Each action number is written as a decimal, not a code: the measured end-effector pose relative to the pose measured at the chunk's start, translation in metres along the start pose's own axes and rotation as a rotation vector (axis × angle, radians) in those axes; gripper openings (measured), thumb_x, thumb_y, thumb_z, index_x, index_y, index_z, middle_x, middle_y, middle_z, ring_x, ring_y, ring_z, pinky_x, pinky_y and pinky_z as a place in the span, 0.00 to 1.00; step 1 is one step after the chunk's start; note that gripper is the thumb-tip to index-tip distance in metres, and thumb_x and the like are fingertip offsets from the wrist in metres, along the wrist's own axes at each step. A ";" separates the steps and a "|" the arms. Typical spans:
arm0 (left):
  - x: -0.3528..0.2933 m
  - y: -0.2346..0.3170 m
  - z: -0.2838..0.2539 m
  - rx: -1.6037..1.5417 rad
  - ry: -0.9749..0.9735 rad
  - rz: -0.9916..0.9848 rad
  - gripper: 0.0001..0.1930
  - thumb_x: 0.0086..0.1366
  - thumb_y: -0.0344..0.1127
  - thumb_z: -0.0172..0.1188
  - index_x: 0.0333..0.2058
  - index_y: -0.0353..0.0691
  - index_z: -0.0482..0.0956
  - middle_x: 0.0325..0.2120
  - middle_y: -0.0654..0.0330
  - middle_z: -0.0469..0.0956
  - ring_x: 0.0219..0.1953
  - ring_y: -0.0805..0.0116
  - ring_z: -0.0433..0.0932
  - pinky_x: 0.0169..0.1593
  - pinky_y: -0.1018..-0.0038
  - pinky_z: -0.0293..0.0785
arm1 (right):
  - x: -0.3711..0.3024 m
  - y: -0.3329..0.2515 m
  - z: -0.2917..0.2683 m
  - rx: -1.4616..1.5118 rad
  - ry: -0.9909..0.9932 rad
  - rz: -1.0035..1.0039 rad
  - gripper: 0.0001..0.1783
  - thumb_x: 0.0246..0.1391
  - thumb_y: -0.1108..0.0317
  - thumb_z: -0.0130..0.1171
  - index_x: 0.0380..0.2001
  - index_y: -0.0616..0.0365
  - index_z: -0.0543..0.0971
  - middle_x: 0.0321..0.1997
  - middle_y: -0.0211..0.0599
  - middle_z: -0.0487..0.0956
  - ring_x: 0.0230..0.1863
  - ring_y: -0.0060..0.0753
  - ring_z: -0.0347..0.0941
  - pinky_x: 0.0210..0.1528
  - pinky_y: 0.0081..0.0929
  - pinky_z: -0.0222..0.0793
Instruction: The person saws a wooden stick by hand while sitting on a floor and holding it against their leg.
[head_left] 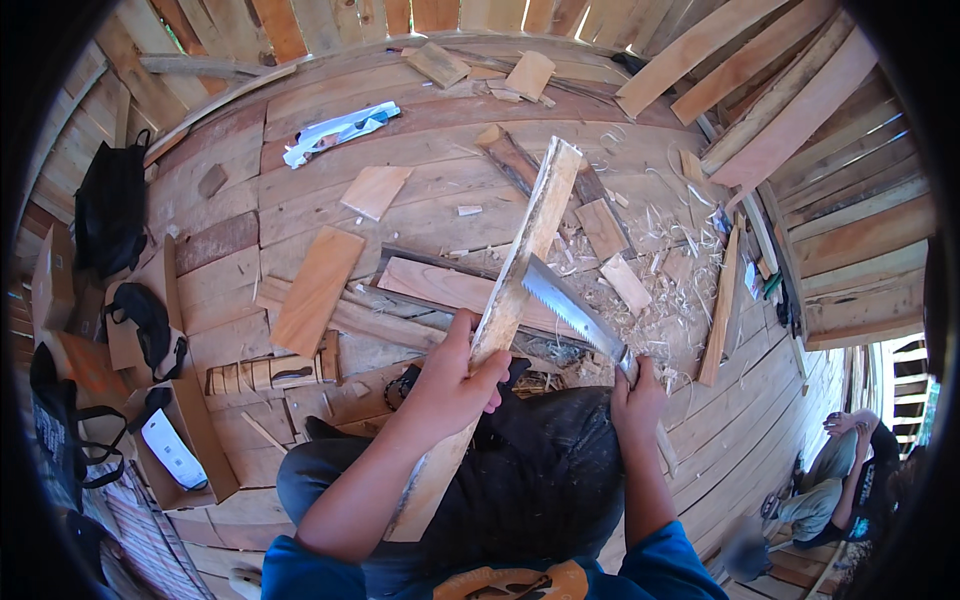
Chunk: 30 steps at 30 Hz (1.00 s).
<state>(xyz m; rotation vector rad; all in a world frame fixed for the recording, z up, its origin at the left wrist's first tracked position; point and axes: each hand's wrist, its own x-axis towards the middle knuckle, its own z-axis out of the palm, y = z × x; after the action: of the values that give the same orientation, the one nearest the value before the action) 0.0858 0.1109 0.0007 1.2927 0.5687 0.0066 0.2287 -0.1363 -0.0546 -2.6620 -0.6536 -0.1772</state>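
Observation:
My left hand (462,375) is wrapped round a long, narrow wooden board (545,205) with a rough, bark-like edge. The board slants from beside my lap up and away to the right. In my right hand (640,393) is the handle of a handsaw (575,308), its toothed blade pointing up and left. The blade's far end meets the board's right side above my left hand; whether it has cut in cannot be told. Beyond the board, a flat plank (440,285) lies on the floor.
Curled wood shavings (660,265) and offcuts litter the plank floor ahead and right. A smooth board (318,290) and a square piece (377,192) lie left. An opened cardboard box (215,470) stands at lower left. Another person (850,480) sits at far right. Boards lean on the right wall.

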 end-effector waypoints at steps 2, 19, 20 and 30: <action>0.002 0.001 -0.001 -0.092 -0.015 -0.027 0.13 0.69 0.35 0.47 0.48 0.38 0.59 0.27 0.57 0.72 0.21 0.73 0.73 0.24 0.75 0.72 | -0.001 0.003 0.001 -0.012 -0.014 0.002 0.14 0.47 0.66 0.61 0.37 0.58 0.73 0.22 0.54 0.76 0.26 0.60 0.74 0.28 0.48 0.67; 0.006 -0.009 0.002 -0.365 -0.097 0.044 0.10 0.71 0.39 0.45 0.46 0.44 0.58 0.32 0.61 0.68 0.28 0.77 0.68 0.31 0.79 0.68 | 0.001 0.011 0.004 0.091 0.003 -0.025 0.12 0.48 0.66 0.60 0.35 0.57 0.74 0.22 0.53 0.75 0.25 0.59 0.73 0.28 0.47 0.66; 0.006 -0.010 0.003 -0.382 -0.107 0.046 0.11 0.71 0.39 0.46 0.47 0.43 0.59 0.33 0.60 0.69 0.28 0.76 0.69 0.32 0.78 0.69 | 0.001 0.012 0.003 0.103 0.006 -0.019 0.12 0.48 0.65 0.60 0.35 0.57 0.74 0.22 0.53 0.75 0.26 0.59 0.73 0.28 0.47 0.66; 0.004 -0.017 0.011 -0.391 -0.100 0.139 0.20 0.60 0.31 0.64 0.45 0.41 0.63 0.31 0.64 0.69 0.31 0.80 0.71 0.34 0.81 0.70 | 0.002 0.013 0.004 0.089 -0.007 -0.009 0.11 0.50 0.64 0.59 0.34 0.57 0.74 0.21 0.52 0.75 0.25 0.59 0.74 0.27 0.46 0.66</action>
<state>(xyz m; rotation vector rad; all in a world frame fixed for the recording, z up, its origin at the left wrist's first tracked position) 0.0888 0.0971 -0.0150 0.9427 0.3685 0.1602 0.2364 -0.1445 -0.0621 -2.5761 -0.6603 -0.1379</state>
